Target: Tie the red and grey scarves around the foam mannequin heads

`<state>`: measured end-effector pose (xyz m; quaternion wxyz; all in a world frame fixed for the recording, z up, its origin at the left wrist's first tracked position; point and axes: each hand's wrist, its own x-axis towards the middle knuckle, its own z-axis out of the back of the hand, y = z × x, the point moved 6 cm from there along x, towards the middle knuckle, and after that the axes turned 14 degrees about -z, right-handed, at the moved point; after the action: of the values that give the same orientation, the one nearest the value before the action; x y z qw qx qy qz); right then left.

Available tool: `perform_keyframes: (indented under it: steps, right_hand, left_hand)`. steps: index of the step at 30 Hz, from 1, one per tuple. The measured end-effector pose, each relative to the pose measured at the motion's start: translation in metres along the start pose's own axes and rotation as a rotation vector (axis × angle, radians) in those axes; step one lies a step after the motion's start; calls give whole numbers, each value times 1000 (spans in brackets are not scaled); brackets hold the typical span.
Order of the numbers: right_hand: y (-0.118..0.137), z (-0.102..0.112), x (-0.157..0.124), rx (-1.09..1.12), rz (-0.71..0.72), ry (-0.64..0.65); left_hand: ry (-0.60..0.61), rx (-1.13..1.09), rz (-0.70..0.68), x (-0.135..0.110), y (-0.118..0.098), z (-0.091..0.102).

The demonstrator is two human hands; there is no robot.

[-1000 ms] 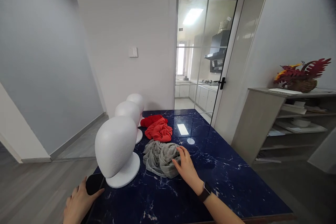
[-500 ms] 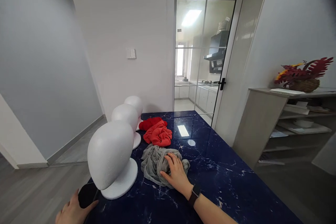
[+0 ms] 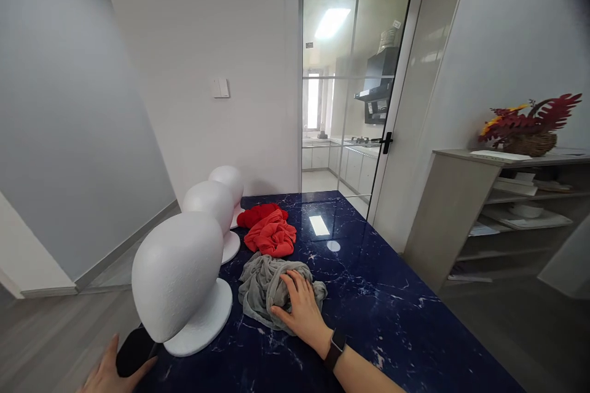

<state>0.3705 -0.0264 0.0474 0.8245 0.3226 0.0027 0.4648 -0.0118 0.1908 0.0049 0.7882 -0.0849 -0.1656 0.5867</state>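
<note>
My right hand (image 3: 298, 308) lies on a crumpled grey cloth (image 3: 265, 285) on the dark blue marble table (image 3: 378, 313), fingers curled into the fabric. A dark watch sits on that wrist. My left hand (image 3: 108, 371) rests at the table's near left corner, touching a black object (image 3: 133, 351) there; its fingers are mostly hidden. A white foam mannequin head (image 3: 177, 276) stands just left of the grey cloth, with two more foam heads (image 3: 209, 206) in a row behind it.
Two red cloths (image 3: 271, 234) lie beyond the grey one. A glass door (image 3: 353, 98) to a kitchen stands behind the table. A shelf unit (image 3: 507, 209) with a basket of red leaves (image 3: 530, 129) is at the right.
My right hand moved left onto the grey cloth and closed its fingers into it. The view shifted slightly, and my left hand slid lower in the frame.
</note>
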Motion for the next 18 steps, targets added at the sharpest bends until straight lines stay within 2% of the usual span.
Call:
perform_keyframes:
  steps: [6, 9, 13, 15, 18]
  right_hand:
    - [-2, -3, 0, 2, -28, 58]
    - [-2, -6, -1, -17, -59, 116]
    - [1, -15, -1, -102, -72, 180]
    - [2, -18, 1, -138, -79, 148]
    - [3, -16, 6, -141, -91, 59]
  left_hand:
    - [3, 24, -23, -8, -18, 13]
    - [10, 25, -29, -9, -19, 16]
    - [24, 36, 28, -13, -16, 14]
    - [-42, 75, 0, -16, -23, 14]
    - [-235, 109, -135, -24, -48, 18]
